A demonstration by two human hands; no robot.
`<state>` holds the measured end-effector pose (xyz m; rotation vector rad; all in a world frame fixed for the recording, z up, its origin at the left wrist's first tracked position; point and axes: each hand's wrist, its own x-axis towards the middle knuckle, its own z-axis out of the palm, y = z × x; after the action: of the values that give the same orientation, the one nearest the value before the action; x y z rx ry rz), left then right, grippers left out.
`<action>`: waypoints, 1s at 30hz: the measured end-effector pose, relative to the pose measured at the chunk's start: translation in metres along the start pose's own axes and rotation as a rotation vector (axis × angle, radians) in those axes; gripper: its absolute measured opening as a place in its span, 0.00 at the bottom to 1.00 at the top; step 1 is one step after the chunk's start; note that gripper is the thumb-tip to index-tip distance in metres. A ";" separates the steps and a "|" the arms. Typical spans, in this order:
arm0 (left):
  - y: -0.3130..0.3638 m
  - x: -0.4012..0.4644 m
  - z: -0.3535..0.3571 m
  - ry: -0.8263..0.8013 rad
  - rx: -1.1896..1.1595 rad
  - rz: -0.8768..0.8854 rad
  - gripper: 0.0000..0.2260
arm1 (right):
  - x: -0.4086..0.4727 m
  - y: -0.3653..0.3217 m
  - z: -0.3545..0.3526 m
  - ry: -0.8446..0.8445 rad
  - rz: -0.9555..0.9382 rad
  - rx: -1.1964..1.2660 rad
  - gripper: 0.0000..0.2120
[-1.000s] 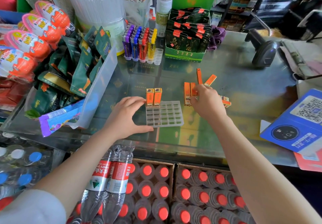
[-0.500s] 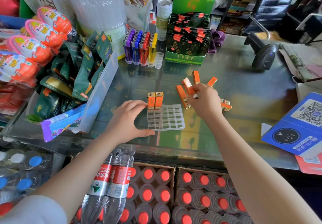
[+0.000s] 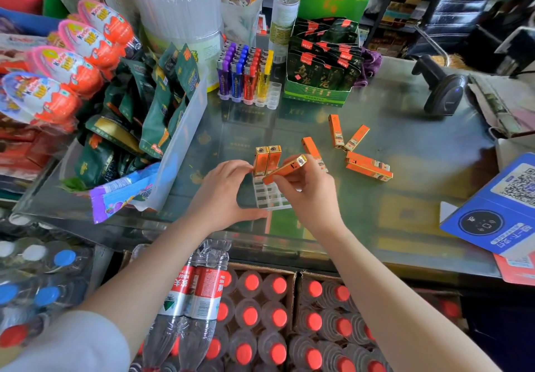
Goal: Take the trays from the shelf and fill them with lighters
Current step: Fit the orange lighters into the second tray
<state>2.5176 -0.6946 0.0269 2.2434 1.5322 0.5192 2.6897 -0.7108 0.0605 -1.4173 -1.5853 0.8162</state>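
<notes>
- Glass counter (image 3: pixel 405 198): the work surface, spanning the middle of the view; stock crowds its edge from 9 to 12 o'clock.
- Filled display tray (image 3: pixel 260 100): at 12 o'clock, clear, carrying upright lighters in purple, blue, red and yellow; a model of the finished result.
- Left hand (image 3: pixel 223 195): at centre, thumb and fingers curved round the left edge of the working tray, fingertips touching the standing lighters; it steadies the tray.
- Right hand (image 3: pixel 311 195): just beside the left, toward 3 o'clock, fingers curled and pinching one orange lighter; it hides much of the tray.
- Working tray (image 3: pixel 267 195): clear, gridded, lying flat on the glass between the hands; most cells appear empty, though the right hand covers part of it.
- Loose lighters (image 3: pixel 369 166): orange, lying flat on the glass from 1 to 2 o'clock of the tray, well apart from it; the supply to be loaded.
- Held lighter (image 3: pixel 285 168): tilted, metal head pointing to 2 o'clock, base low over the tray's far row.
- Standing lighters (image 3: pixel 267 160): two, upright, side by side in the far left cells.
- Step in hand, as judged: seat the third lighter. Turn it upright, base down, align it with the cell directly right of the standing pair, press straight down, and keep the left hand bracing the tray so the light plastic does not slide.
</notes>
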 end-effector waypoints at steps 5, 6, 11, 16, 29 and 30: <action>0.003 -0.001 -0.002 -0.005 -0.023 0.021 0.38 | 0.001 -0.005 0.014 0.032 0.061 -0.162 0.10; 0.003 -0.001 -0.002 -0.008 -0.027 0.020 0.37 | 0.000 -0.007 0.016 0.035 0.070 -0.198 0.11; 0.003 0.000 -0.002 -0.032 -0.029 0.002 0.36 | 0.002 -0.019 0.021 -0.002 0.115 -0.392 0.12; 0.000 0.000 -0.001 -0.031 -0.063 0.003 0.36 | 0.005 -0.032 0.025 -0.062 0.110 -0.716 0.14; 0.002 0.000 0.000 0.033 -0.032 0.038 0.35 | 0.027 -0.003 -0.024 -0.121 0.090 -0.598 0.09; 0.002 0.000 0.000 0.037 -0.032 0.040 0.35 | 0.032 0.004 -0.030 -0.065 0.082 -0.634 0.09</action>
<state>2.5185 -0.6955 0.0280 2.2557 1.4889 0.5953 2.7183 -0.6803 0.0756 -1.9175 -1.9469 0.4131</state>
